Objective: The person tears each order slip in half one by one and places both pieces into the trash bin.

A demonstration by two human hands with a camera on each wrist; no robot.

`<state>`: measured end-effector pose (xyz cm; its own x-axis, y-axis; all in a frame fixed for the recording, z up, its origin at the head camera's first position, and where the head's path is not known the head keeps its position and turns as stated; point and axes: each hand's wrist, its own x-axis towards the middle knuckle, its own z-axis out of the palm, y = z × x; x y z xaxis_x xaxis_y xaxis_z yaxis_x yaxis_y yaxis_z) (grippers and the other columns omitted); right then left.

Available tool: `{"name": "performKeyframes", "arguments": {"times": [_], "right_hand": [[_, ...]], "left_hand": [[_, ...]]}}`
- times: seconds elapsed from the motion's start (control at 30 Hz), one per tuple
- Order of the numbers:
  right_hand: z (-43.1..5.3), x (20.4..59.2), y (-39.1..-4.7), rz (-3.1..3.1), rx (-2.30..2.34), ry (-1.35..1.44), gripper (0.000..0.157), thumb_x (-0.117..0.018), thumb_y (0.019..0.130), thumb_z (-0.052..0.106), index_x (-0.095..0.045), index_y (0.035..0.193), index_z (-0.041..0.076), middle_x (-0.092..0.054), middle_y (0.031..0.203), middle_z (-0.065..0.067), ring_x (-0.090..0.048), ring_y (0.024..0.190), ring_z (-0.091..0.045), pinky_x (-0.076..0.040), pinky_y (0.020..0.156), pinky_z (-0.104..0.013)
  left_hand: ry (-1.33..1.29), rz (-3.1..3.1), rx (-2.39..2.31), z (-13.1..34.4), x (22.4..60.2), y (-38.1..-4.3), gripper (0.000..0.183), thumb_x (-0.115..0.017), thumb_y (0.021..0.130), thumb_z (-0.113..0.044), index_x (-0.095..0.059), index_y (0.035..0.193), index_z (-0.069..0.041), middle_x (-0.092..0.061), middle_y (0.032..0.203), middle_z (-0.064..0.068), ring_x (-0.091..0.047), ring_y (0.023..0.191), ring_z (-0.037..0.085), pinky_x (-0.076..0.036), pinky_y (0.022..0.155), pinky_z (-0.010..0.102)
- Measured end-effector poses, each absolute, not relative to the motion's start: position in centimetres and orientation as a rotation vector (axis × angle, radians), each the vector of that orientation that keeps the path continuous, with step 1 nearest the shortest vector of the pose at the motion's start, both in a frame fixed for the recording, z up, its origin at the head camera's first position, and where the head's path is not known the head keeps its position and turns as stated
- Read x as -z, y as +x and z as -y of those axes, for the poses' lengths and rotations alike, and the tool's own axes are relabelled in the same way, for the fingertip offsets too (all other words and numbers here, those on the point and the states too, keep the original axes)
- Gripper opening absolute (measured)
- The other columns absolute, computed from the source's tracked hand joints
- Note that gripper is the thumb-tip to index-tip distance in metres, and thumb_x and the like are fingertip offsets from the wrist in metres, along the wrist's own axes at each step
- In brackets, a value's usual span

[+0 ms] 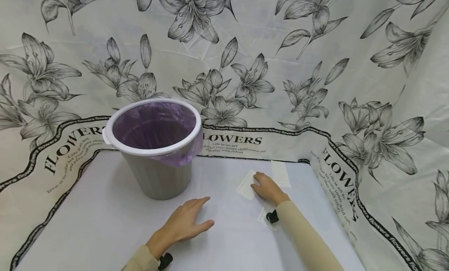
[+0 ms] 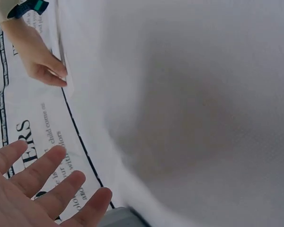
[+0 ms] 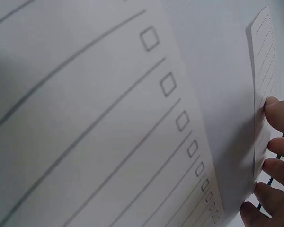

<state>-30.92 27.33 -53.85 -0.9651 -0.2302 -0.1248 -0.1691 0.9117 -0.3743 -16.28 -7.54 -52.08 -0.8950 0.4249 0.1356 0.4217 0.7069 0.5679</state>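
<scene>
The right hand (image 1: 266, 187) reaches over the desk (image 1: 231, 243) with its thumb and fingers apart, the fingertips touching the right edge of a lined paper slip (image 1: 246, 186). The left hand (image 1: 186, 224) hovers in front of the bin, fingers spread, thumb well away from them, holding nothing.

Bare desk runs between the two hands and between the bin and the touched slip. The far edge of the desk meets a flower-printed cloth (image 1: 305, 115), which rises behind and along both sides. A far slip (image 1: 281, 174) lies by that edge, just beyond the right hand.

A near slip (image 1: 264, 219) lies partly hidden below the right wrist and its dark camera (image 1: 271, 217); it is probably the boxed sheet looming in the right wrist view, too close to be sure. The grey bin (image 1: 158, 177), lined with a purple bag (image 1: 180, 157), stands upright at the left.
</scene>
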Motion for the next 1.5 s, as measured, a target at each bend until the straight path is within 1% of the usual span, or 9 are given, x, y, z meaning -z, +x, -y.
{"name": "performKeyframes", "arguments": {"times": [0.33,0.47,0.57,0.73,0.9,0.97,1.1,1.33,1.5], "right_hand": [[-25.7,53.8,-29.5,-2.919,0.489,-0.358,0.066,-0.069,0.098,0.040,-0.055,0.141,-0.007,-0.043,0.155,-0.029,-0.044,0.143,-0.046,-0.037,0.118,-0.056],[-24.2,53.7,-28.5,-2.975,0.415,-0.422,0.064,-0.072,0.095,0.045,-0.062,0.135,-0.004,-0.052,0.147,-0.026,-0.052,0.136,-0.044,-0.044,0.113,-0.056],[-22.8,53.4,-27.8,-3.014,0.340,-0.477,0.062,-0.076,0.091,0.047,-0.067,0.129,-0.001,-0.060,0.137,-0.023,-0.059,0.126,-0.042,-0.050,0.104,-0.057],[-20.7,52.8,-26.5,-3.021,0.327,-0.463,0.052,-0.079,0.090,0.041,-0.071,0.121,0.001,-0.067,0.123,-0.021,-0.067,0.109,-0.040,-0.057,0.090,-0.056],[-19.3,52.1,-25.6,-3.024,0.329,-0.462,0.040,-0.082,0.087,0.029,-0.073,0.115,0.001,-0.071,0.109,-0.017,-0.070,0.097,-0.037,-0.059,0.080,-0.053],[-19.1,51.9,-25.4,-3.032,0.317,-0.480,0.038,-0.082,0.087,0.027,-0.073,0.114,0.001,-0.072,0.106,-0.016,-0.071,0.096,-0.036,-0.060,0.079,-0.051],[-18.8,51.7,-25.3,-3.033,0.365,-0.529,0.034,-0.082,0.088,0.021,-0.074,0.114,0.002,-0.073,0.108,-0.016,-0.071,0.100,-0.036,-0.060,0.082,-0.050],[-18.6,52.2,-26.1,-2.874,0.598,-0.758,0.033,-0.080,0.090,0.015,-0.072,0.119,0.003,-0.069,0.124,-0.019,-0.063,0.122,-0.040,-0.051,0.106,-0.051],[-18.6,52.6,-27.1,-2.828,0.649,-0.835,0.032,-0.078,0.092,0.015,-0.071,0.121,0.004,-0.068,0.128,-0.015,-0.061,0.126,-0.036,-0.049,0.110,-0.049]], "left_hand": [[0.638,-2.916,-1.001,6.9,53.3,-17.6,0.074,-0.062,0.093,-0.064,-0.052,0.151,-0.018,-0.060,0.147,0.008,-0.056,0.135,0.035,-0.047,0.102,0.065],[0.630,-2.943,-0.979,6.4,53.6,-18.0,0.074,-0.063,0.092,-0.064,-0.055,0.148,-0.016,-0.062,0.144,0.009,-0.058,0.133,0.034,-0.049,0.100,0.063],[0.615,-3.000,-0.956,6.0,53.7,-18.2,0.065,-0.068,0.093,-0.054,-0.060,0.142,-0.012,-0.065,0.139,0.012,-0.060,0.129,0.036,-0.051,0.096,0.062],[0.545,-3.108,-0.900,5.6,54.0,-18.5,0.048,-0.077,0.089,-0.029,-0.068,0.129,-0.005,-0.070,0.128,0.016,-0.066,0.118,0.039,-0.055,0.087,0.061],[0.491,-3.107,-0.889,5.1,54.2,-18.5,0.046,-0.081,0.086,-0.027,-0.069,0.125,-0.005,-0.070,0.126,0.017,-0.067,0.115,0.039,-0.056,0.084,0.059],[0.478,-3.097,-0.893,4.7,54.3,-18.6,0.047,-0.081,0.085,-0.028,-0.070,0.125,-0.005,-0.070,0.126,0.017,-0.066,0.116,0.039,-0.055,0.084,0.060],[0.454,-3.091,-0.875,3.6,54.5,-19.0,0.051,-0.082,0.085,-0.035,-0.069,0.125,-0.006,-0.068,0.129,0.018,-0.062,0.121,0.040,-0.053,0.088,0.062],[0.313,-3.104,-0.768,1.6,55.1,-18.9,0.059,-0.081,0.082,-0.051,-0.071,0.124,-0.010,-0.062,0.137,0.021,-0.055,0.129,0.045,-0.044,0.100,0.068],[0.213,-3.087,-0.764,0.9,55.1,-19.0,0.062,-0.086,0.079,-0.048,-0.070,0.125,-0.010,-0.058,0.141,0.020,-0.050,0.134,0.045,-0.040,0.106,0.069]]}}
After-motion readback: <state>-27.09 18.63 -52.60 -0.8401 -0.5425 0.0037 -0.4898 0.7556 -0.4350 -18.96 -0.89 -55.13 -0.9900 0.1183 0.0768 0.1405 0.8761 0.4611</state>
